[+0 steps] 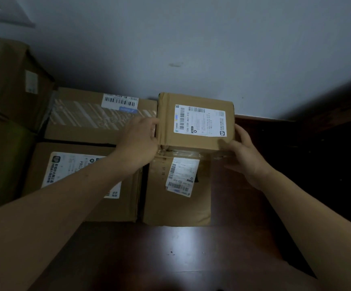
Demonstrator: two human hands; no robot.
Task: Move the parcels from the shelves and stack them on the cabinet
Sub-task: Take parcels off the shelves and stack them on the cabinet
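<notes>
Fingers of the left hand [141, 139] and right hand [246, 156] clasp a small boxy cardboard parcel [195, 122], matte and white-labelled; below them, a taped carton [160, 206].

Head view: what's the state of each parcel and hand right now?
Top parcel: sealed, label up, on the lower parcel, held at both sides.
Lower parcel: taped shut, label askew.
Left hand: grips the top parcel's left side.
Right hand: grips its right front corner.
Striped-tape parcel: sealed, lying flat.
</notes>
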